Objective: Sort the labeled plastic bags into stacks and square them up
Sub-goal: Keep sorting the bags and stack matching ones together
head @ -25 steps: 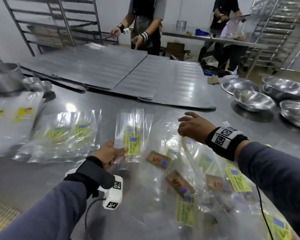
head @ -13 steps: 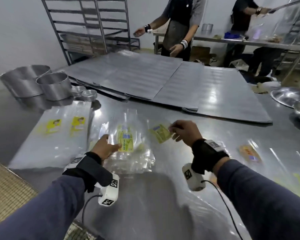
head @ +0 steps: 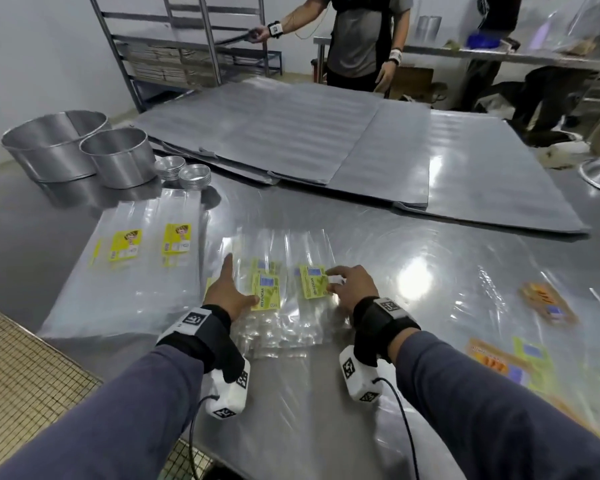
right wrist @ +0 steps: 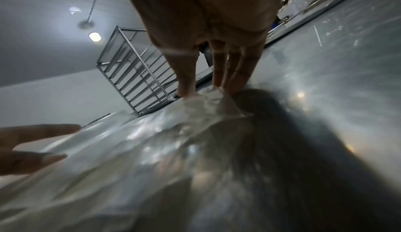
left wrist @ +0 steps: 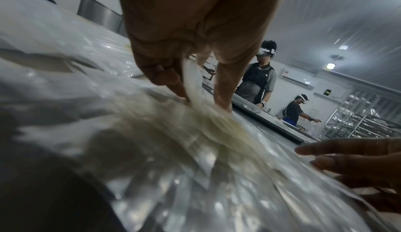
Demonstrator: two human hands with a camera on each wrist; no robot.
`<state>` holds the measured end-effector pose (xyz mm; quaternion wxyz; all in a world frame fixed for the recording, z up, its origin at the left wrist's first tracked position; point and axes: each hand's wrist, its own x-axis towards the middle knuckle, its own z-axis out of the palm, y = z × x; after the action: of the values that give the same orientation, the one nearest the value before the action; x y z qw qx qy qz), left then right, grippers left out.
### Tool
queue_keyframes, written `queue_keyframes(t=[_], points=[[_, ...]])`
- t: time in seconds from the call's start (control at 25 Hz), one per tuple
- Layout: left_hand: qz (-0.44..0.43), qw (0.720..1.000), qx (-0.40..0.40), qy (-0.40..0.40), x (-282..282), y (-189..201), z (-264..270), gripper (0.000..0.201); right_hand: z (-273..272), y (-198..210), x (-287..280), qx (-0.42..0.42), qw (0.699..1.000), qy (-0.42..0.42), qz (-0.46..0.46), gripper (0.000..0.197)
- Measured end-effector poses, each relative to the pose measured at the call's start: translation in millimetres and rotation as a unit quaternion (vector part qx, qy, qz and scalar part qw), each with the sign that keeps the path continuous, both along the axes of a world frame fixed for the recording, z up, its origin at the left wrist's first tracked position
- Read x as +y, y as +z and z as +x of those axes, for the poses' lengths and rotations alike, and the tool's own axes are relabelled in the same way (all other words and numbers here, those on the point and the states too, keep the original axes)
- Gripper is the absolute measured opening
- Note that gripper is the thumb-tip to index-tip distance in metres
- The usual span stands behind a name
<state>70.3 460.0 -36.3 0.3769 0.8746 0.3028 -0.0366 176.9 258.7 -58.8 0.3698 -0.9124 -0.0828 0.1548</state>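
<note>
A stack of clear bags with green labels [head: 284,306] lies on the steel table [head: 430,393] in front of me. My left hand [head: 236,287] rests at the stack's left edge, fingers straight and thumb pressing on the top green label [head: 265,289]. The left wrist view shows the left hand [left wrist: 204,100] with its tips down on the plastic. My right hand [head: 331,280] pinches a green-labelled bag [head: 312,280] by its right side, low over the stack's right half. In the right wrist view the right hand [right wrist: 204,89] has film bunched between thumb and fingers.
A flat stack of larger bags with yellow labels [head: 146,247] lies to the left. Loose orange-labelled bags [head: 548,303] are scattered at right. Round metal pans [head: 118,157], small tins [head: 187,173] and grey sheets [head: 291,133] fill the far side. A person [head: 364,39] stands beyond; the table edge [head: 84,344] is near left.
My right hand picked a green-labelled bag from the loose pile and brought it left onto the stack. My left hand lowered the green stack to the table and straightened its fingers.
</note>
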Motion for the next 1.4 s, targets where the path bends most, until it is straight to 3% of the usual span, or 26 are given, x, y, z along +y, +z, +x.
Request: queue_keyframes(t=[0.08,0.16,0.28,0.4,0.52,0.68,0.84,0.96,1.08,1.28,1.4], points=[[0.092,0.992,0.08,-0.036,1.7,0.0,-1.9,0.08,-3.8,1.1,-1.5,-0.004,0.996,0.039,-0.079,0.031],[0.13,0.982,0.133,-0.04,-1.6,5.0,-4.8,0.059,-8.0,2.5,-5.6,-0.006,0.988,0.081,-0.129,0.039],[0.145,0.977,0.151,-0.043,-16.8,12.7,-6.2,0.069,-16.2,10.6,-20.2,-0.006,0.99,0.098,-0.101,0.053],[0.164,0.976,0.126,-0.07,-51.9,20.4,0.0,0.082,-24.6,21.8,-54.9,0.005,0.994,0.085,-0.071,0.061],[0.16,0.98,0.045,-0.107,-103.1,25.0,7.3,0.072,-39.7,36.7,-105.1,-0.01,0.993,0.083,-0.086,0.058],[0.102,0.981,-0.039,-0.161,-202.3,20.3,14.9,0.059,-63.7,44.9,-206.3,-0.041,0.991,0.042,-0.119,0.057],[0.071,0.969,-0.03,-0.233,-299.3,15.6,12.7,0.059,-91.7,40.7,-311.7,-0.048,0.986,0.004,-0.162,0.062],[0.0,0.961,-0.017,-0.275,-366.4,10.0,8.8,0.069,-112.7,33.6,-390.3,-0.032,0.981,-0.043,-0.186,0.068],[-0.066,0.945,-0.031,-0.319,-424.5,6.7,5.9,0.051,-123.0,23.4,-453.1,-0.016,0.974,-0.088,-0.208,0.072],[-0.304,0.912,0.049,-0.272,-498.5,7.8,6.1,0.013,-119.0,4.8,-495.4,-0.006,0.966,-0.134,-0.221,0.05],[-0.36,0.906,0.083,-0.206,-529.4,2.8,17.5,0.009,-115.6,-0.2,-497.7,-0.002,0.974,-0.161,-0.162,0.05]])
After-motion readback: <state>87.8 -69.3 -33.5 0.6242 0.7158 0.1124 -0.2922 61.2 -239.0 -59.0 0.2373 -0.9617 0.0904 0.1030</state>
